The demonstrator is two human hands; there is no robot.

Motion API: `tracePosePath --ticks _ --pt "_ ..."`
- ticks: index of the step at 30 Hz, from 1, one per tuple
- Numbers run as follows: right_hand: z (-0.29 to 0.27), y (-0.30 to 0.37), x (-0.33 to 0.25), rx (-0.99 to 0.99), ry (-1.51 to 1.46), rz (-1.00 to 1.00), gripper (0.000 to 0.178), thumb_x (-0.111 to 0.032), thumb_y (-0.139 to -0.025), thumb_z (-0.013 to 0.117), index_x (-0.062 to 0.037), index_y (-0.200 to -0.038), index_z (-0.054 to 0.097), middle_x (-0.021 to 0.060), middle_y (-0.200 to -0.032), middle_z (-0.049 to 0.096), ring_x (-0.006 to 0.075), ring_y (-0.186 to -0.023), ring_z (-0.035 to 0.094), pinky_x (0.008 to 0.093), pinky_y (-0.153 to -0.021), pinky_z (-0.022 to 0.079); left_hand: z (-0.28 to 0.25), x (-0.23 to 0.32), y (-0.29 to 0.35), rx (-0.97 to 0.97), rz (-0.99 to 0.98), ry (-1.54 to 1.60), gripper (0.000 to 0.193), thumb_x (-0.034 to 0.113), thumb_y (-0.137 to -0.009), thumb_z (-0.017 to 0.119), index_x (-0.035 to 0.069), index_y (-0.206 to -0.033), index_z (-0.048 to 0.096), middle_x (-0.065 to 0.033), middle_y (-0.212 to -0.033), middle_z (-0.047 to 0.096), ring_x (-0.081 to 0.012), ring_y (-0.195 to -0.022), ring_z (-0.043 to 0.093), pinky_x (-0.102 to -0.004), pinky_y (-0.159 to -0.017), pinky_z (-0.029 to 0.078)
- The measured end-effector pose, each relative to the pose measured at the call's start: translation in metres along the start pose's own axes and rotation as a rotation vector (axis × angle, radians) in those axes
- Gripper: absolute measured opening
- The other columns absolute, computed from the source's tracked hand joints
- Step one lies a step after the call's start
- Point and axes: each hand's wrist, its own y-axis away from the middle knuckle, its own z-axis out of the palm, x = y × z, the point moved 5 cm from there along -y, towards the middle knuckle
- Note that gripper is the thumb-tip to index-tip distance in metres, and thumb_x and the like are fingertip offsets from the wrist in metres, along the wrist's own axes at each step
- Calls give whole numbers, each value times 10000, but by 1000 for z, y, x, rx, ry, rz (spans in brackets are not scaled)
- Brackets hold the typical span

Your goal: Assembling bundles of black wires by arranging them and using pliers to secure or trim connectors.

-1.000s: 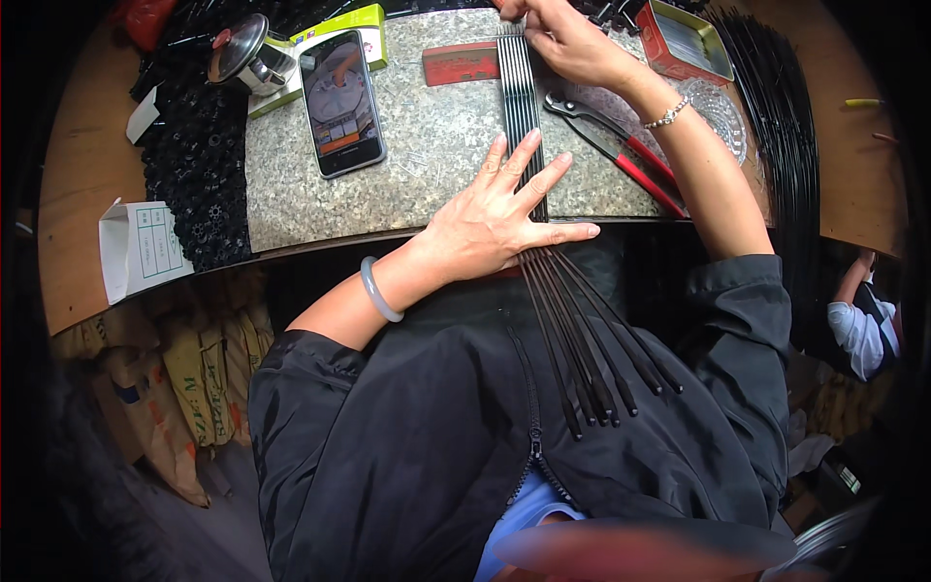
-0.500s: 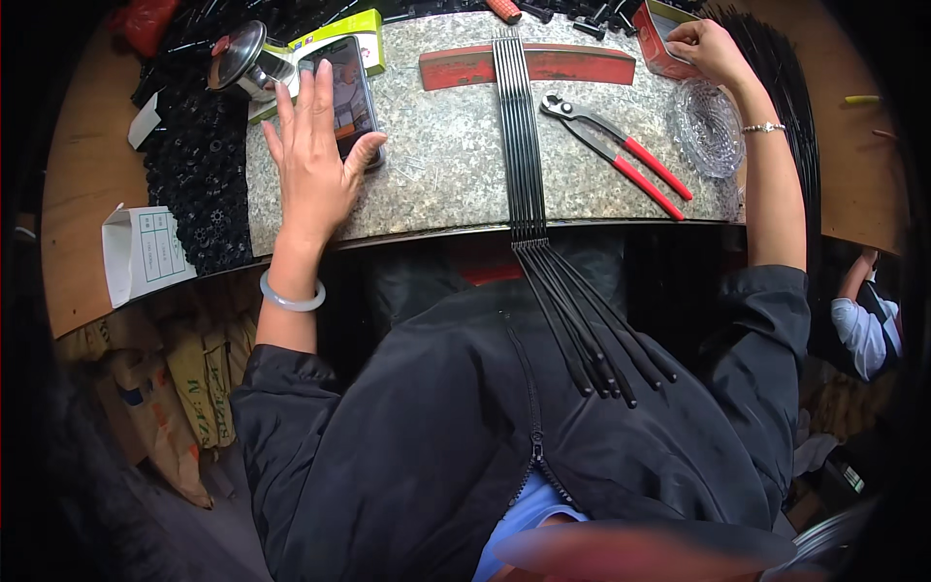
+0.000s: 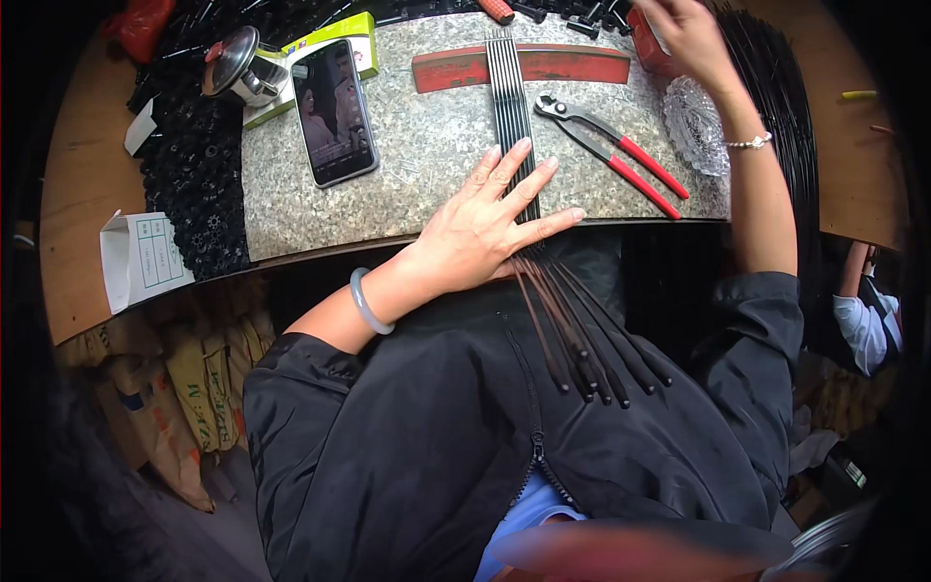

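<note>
Several thin black rods lie side by side in a row on the speckled stone slab, their dark ends fanning out over my lap. My left hand is open, fingers spread flat across the rods near the slab's front edge. My right hand is at the far right, over a small red box. The upper frame edge cuts off its fingertips, so whether they hold anything is hidden. Under the rods' far part sits a curved red bar.
Red-handled pincers lie right of the rods, beside a clear glass dish. A phone leans on a green-and-white box near a lidded metal pot. Black parts and a white carton are at left.
My left hand has moved from the phone rightward and down onto the rods. My right hand has risen from inside the red box toward the upper frame edge.
</note>
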Motion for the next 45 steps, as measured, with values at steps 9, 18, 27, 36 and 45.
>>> tracePosePath --ticks 9,18,27,36,45 --pt "71 -7 -2 -236 -12 -49 218 -234 -795 566 -24 -809 625 97 -687 616 173 -638 583 306 -601 451 -1 2 -6 30 26 55 719 280 -620 680 275 -1286 408 -154 -1357 312 -399 -1251 285 -493 -1024 260" --pt "75 -8 1 -196 10 -55 238 -247 -788 567 -18 -810 629 116 -704 624 195 -650 597 323 -606 455 -2 2 -5 42 14 40 692 246 -643 657 259 -1288 407 -156 -1349 325 -395 -1253 287 -483 -1026 264" --pt "77 -10 2 -184 30 -57 238 -249 -789 566 -21 -804 633 112 -708 627 191 -664 600 318 -614 455 -1 1 -4 46 26 -17 708 255 -632 663 248 -1292 404 -157 -1349 325 -390 -1258 282 -480 -1029 262" --pt "81 -11 -7 -251 26 -49 225 -249 -783 572 -36 -785 645 85 -683 626 158 -630 578 303 -598 447 0 0 -4 35 33 -36 740 311 -608 687 243 -1289 406 -155 -1352 317 -392 -1259 277 -481 -1027 262" --pt "85 -18 1 -373 -115 -19 208 -227 -774 599 -26 -776 651 18 -617 590 76 -579 500 256 -555 414 0 0 -3 56 18 25 802 321 -554 726 248 -1285 406 -145 -1353 316 -388 -1259 276 -476 -1027 269"
